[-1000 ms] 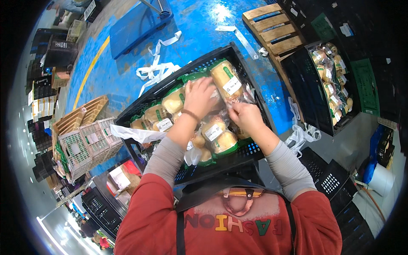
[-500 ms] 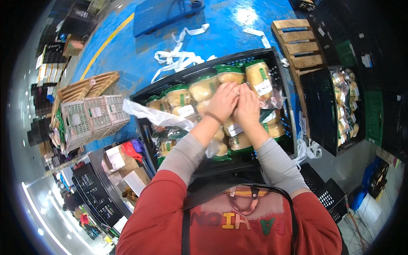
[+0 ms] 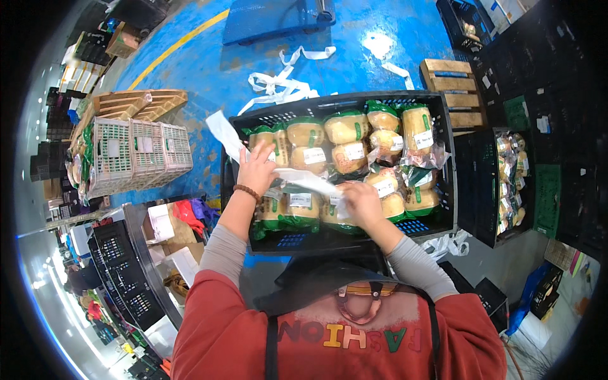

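Note:
A black perforated crate (image 3: 446,193) holds several rows of bagged bread rolls (image 3: 345,126) with green-edged wrappers and white labels. A long white plastic strip (image 3: 304,179) lies diagonally across the rolls, its end sticking out past the crate's upper-left corner. My left hand (image 3: 254,171), wearing a bead bracelet, rests on the left side of the load at the strip, fingers apart. My right hand (image 3: 360,204), lower and right of centre, has its fingers curled on the strip's right end, over the front row of rolls.
A blue flatbed trolley (image 3: 272,22) stands beyond loose white straps (image 3: 278,85). Left are a wooden pallet (image 3: 133,104), pale crates (image 3: 111,158) and a cluttered bench (image 3: 158,278); right, another pallet (image 3: 449,88) and a filled black crate (image 3: 475,190). Distant people (image 3: 85,282) appear at lower left.
My hands have separated from the middle of the rolls, the left moving left, the right down. The white strip now reaches across the load to my right hand. The crate appears squarer in view.

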`<action>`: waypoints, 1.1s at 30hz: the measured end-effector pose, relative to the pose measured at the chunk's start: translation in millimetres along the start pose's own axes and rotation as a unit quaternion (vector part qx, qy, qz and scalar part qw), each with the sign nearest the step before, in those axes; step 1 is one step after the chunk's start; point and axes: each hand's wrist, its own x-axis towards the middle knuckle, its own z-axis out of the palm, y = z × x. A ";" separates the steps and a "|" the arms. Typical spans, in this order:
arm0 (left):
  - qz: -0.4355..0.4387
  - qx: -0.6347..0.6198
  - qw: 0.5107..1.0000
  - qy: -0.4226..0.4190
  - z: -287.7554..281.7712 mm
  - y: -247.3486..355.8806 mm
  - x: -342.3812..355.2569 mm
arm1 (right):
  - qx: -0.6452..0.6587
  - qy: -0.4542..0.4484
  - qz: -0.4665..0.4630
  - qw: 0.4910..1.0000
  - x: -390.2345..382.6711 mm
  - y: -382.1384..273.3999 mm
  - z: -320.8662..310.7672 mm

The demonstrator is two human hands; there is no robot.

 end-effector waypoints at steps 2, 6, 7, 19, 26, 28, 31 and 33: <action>0.035 -0.019 0.999 0.023 -6.9 -12.5 0.7 | 0.169 -0.012 0.117 0.978 13.4 16.9 -10.7; 0.084 -0.106 0.990 0.040 -71.0 -1.8 13.9 | 0.453 0.132 0.157 0.867 36.9 -9.2 -103.5; 0.107 -0.097 0.988 0.052 -82.7 -5.4 14.3 | 0.461 0.138 0.196 0.854 38.2 -21.8 -132.2; 0.112 -0.408 0.903 -0.080 -102.0 -48.2 7.4 | 0.732 0.395 0.093 0.547 -73.7 -2.5 -281.9; 0.039 -0.495 0.860 -0.117 -110.2 24.2 15.8 | 0.598 0.540 0.034 0.591 -187.6 90.9 -317.4; 0.044 -0.506 0.853 -0.121 -109.9 36.0 24.8 | 0.519 0.593 0.090 0.608 -234.2 100.8 -335.1; 0.081 -0.362 0.926 -0.072 -129.4 79.7 41.0 | 0.408 0.629 0.147 0.645 -320.3 113.1 -365.2; 0.130 -0.343 0.930 -0.014 -137.9 103.9 52.7 | 0.428 0.614 0.215 0.627 -362.2 89.3 -385.5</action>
